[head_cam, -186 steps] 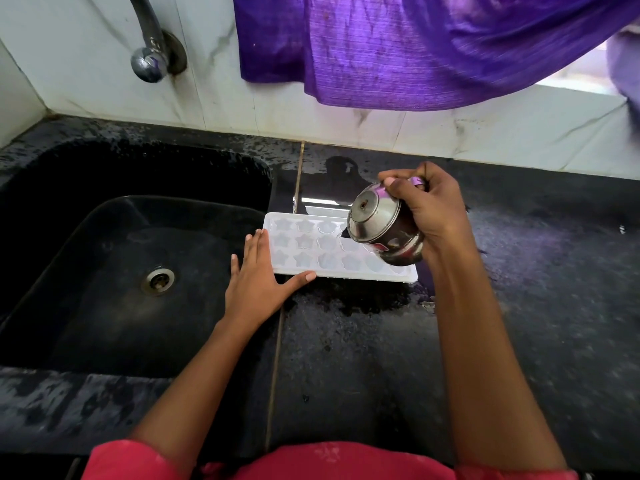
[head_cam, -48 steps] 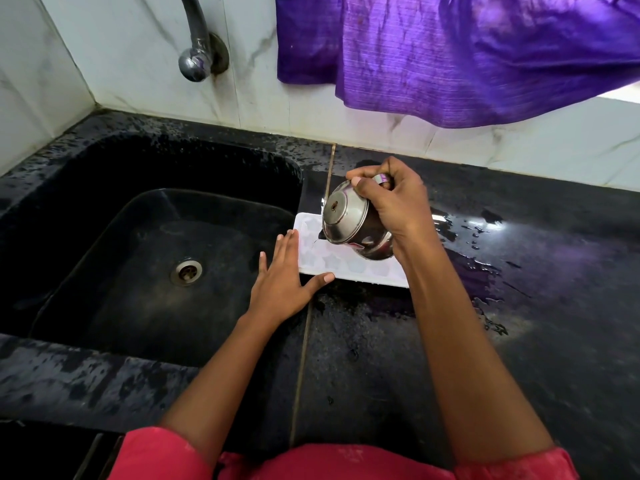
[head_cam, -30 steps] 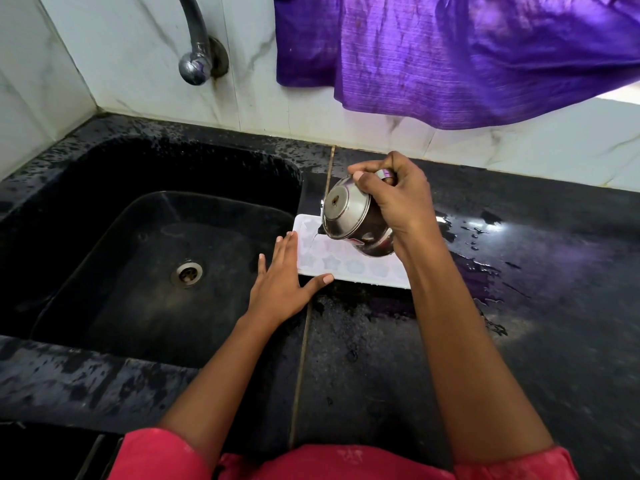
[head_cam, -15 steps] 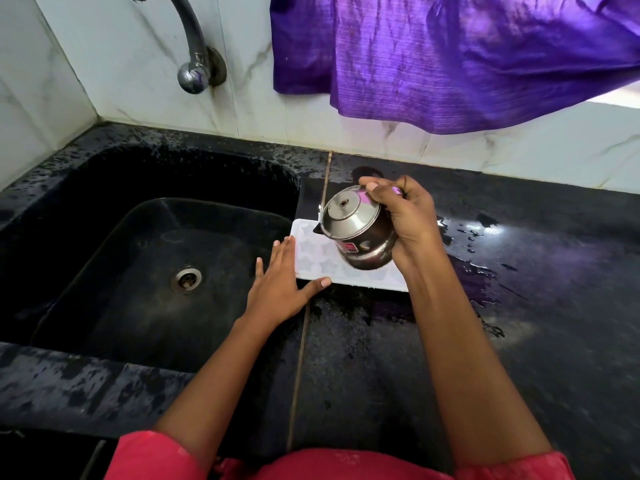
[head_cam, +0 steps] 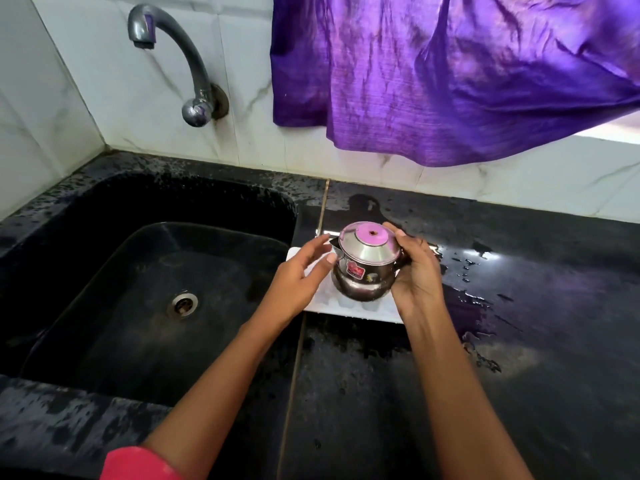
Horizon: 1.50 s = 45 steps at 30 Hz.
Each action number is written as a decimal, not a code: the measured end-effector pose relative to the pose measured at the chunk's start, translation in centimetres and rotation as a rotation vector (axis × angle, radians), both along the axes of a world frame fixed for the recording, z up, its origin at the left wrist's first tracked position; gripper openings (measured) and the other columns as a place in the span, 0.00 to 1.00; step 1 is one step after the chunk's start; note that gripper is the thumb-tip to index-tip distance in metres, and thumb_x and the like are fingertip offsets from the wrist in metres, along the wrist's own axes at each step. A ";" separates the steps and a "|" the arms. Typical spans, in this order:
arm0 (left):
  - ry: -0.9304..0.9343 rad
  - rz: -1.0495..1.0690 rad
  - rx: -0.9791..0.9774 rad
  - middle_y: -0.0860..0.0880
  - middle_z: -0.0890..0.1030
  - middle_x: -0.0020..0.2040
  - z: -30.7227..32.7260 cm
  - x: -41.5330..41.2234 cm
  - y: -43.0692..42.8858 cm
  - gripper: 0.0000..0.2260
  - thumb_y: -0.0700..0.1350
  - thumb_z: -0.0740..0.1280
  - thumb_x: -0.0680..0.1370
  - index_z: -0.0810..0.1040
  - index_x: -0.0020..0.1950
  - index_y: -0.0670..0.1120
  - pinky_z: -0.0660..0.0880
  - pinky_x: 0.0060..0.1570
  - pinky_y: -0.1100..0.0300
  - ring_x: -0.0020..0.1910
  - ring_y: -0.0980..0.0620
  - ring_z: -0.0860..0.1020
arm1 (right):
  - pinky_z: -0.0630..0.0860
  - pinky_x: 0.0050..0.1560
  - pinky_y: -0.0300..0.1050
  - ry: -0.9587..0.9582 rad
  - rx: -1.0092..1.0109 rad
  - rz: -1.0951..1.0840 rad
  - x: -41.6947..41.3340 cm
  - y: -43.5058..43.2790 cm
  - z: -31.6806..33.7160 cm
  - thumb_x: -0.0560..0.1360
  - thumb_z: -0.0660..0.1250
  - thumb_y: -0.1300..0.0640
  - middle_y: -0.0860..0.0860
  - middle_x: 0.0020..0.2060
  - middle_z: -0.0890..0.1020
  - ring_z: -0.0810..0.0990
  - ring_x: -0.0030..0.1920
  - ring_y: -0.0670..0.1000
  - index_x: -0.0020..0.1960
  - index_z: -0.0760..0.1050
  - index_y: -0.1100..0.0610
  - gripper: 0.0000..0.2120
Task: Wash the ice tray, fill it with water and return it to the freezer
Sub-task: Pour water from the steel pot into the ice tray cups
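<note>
Filling step, likely ending: right hand (head_cam: 415,275) grips steel pot (head_cam: 363,268) upright over ice tray (head_cam: 349,308); left hand (head_cam: 298,282) spread beside it. Next: carry tray level, avoid spilling.

We find the sink (head_cam: 86,410) sunk into the left part of the counter (head_cam: 519,393), with its drain (head_cam: 182,304) in the middle of the basin floor. Behind the sink, the tap (head_cam: 194,74) comes out of the back wall. To its right, the cloth (head_cam: 450,74) hangs over the counter's back edge.

The ice tray (head_cam: 346,311) lies flat on the counter just right of the sink's right rim, its left end at that rim. Above the tray we see the lidded pot (head_cam: 365,268) upright, held from the right by the right hand (head_cam: 415,275). The left hand (head_cam: 298,282) is at its left side, over the tray's left end. A puddle (head_cam: 478,306) spreads on the counter right of the tray.
</note>
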<state>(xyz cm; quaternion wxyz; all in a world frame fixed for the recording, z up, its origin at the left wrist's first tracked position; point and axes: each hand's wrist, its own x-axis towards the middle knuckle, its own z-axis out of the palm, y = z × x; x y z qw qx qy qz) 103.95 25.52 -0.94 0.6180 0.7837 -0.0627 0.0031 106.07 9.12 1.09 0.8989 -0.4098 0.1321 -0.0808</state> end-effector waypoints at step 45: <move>0.138 0.014 -0.219 0.57 0.76 0.58 -1.6 13.0 -3.6 0.18 0.39 0.64 0.78 0.69 0.67 0.50 0.69 0.61 0.68 0.58 0.65 0.73 | 0.72 0.46 0.48 0.133 -0.594 -0.022 12.1 -2.1 -3.1 0.77 0.65 0.55 0.49 0.38 0.80 0.73 0.40 0.48 0.43 0.78 0.53 0.06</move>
